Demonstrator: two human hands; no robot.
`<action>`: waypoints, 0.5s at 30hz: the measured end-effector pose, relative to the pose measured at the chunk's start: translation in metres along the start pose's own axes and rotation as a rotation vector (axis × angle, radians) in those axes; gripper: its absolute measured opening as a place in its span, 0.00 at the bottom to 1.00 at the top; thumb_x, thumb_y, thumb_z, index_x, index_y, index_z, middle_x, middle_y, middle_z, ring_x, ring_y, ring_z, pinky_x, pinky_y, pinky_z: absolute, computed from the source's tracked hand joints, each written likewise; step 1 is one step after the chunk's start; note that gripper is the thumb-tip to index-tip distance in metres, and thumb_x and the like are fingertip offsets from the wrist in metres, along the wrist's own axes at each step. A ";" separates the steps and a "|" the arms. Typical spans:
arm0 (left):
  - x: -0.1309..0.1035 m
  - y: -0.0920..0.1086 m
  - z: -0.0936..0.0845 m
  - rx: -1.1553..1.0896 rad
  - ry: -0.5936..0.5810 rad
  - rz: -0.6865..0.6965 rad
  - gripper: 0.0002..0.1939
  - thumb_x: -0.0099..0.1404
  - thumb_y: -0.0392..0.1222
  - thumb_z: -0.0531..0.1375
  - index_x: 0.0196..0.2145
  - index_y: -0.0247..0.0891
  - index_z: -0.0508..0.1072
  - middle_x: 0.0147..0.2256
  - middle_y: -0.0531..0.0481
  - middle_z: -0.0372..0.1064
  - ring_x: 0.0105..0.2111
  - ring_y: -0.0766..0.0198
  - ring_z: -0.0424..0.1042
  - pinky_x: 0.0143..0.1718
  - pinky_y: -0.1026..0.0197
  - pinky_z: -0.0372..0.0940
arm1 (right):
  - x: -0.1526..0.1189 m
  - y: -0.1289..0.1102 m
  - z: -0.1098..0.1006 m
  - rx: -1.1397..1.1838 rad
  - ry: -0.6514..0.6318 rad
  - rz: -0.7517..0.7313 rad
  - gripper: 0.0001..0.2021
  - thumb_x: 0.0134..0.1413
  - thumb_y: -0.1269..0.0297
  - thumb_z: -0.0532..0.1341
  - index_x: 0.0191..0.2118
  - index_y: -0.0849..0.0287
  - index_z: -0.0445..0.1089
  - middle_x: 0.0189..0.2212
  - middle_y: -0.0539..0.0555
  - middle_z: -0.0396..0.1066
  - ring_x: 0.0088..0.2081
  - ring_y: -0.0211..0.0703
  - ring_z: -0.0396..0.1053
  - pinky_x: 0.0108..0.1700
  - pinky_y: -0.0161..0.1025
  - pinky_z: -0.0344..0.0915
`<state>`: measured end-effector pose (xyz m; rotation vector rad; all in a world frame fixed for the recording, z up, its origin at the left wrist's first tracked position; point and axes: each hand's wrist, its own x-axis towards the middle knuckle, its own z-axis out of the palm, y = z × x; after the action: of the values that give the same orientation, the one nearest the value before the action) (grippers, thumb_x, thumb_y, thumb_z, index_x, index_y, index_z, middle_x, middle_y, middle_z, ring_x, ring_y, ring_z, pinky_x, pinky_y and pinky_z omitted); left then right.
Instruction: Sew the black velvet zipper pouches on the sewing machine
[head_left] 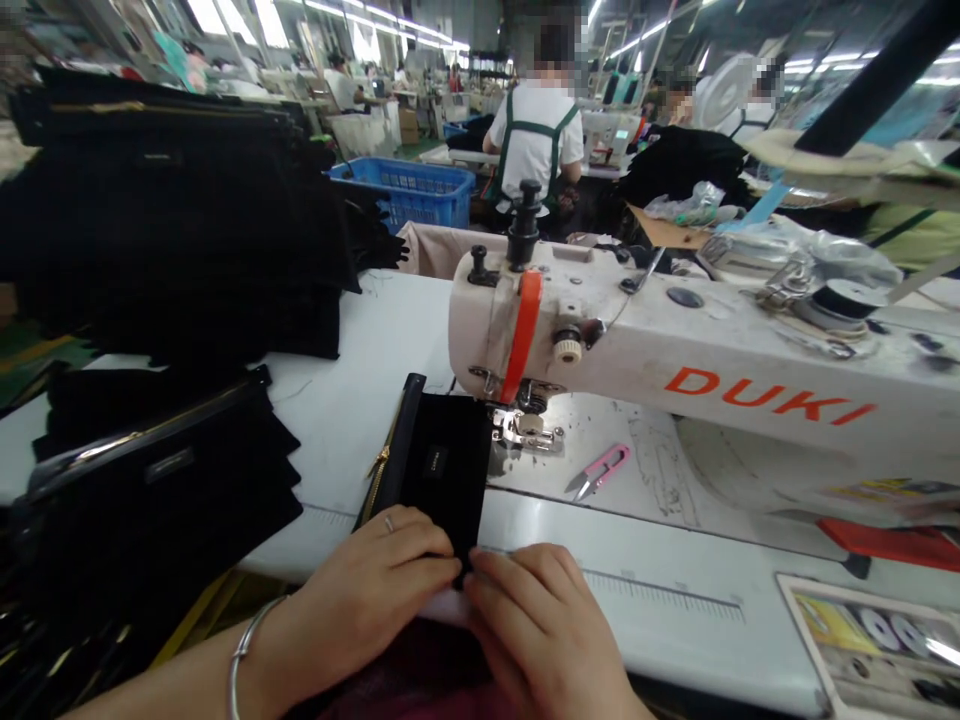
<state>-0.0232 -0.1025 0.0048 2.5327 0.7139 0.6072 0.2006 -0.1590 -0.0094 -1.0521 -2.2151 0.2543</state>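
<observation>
A black zippered pouch (457,440) with a gold zipper along its left side and a small label lies flat on the sewing machine's bed. Its right edge reaches the presser foot (529,430). My left hand (382,565) has its fingers closed on the pouch's near end, thumb pointing right. Beside it, my right hand (536,610) pinches the near right corner, its fingertips almost touching those of the left. The sewing machine (615,330) stands over the right side of the pouch.
Pink thread snips (600,470) lie on the bed right of the presser foot. Stacked black pouches (172,220) rise at the left, with more pouches (172,480) nearer me. Behind are a blue basket (420,190) and a person (536,130) facing away.
</observation>
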 end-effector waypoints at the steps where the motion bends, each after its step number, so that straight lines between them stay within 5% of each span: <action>1: 0.003 -0.001 -0.001 -0.016 -0.007 -0.019 0.11 0.73 0.30 0.52 0.44 0.37 0.73 0.40 0.49 0.70 0.41 0.62 0.66 0.46 0.59 0.63 | 0.000 0.000 -0.001 0.017 0.000 0.017 0.10 0.64 0.71 0.58 0.50 0.59 0.70 0.50 0.54 0.74 0.43 0.46 0.67 0.44 0.44 0.63; 6: 0.012 -0.004 -0.006 -0.060 -0.022 -0.076 0.09 0.72 0.31 0.54 0.44 0.38 0.73 0.41 0.49 0.70 0.41 0.63 0.67 0.44 0.61 0.64 | -0.004 -0.002 -0.004 0.105 -0.026 0.147 0.12 0.63 0.73 0.59 0.51 0.59 0.70 0.47 0.56 0.73 0.43 0.47 0.65 0.44 0.44 0.65; 15: 0.004 -0.007 0.003 -0.004 0.045 -0.035 0.10 0.71 0.29 0.55 0.45 0.37 0.73 0.41 0.48 0.69 0.43 0.61 0.65 0.48 0.59 0.63 | 0.001 -0.005 -0.003 0.009 -0.090 0.135 0.12 0.65 0.69 0.57 0.51 0.57 0.70 0.46 0.54 0.74 0.42 0.49 0.65 0.43 0.47 0.65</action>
<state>-0.0216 -0.0956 0.0002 2.5049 0.7707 0.6547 0.1991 -0.1617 -0.0046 -1.2081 -2.2221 0.3775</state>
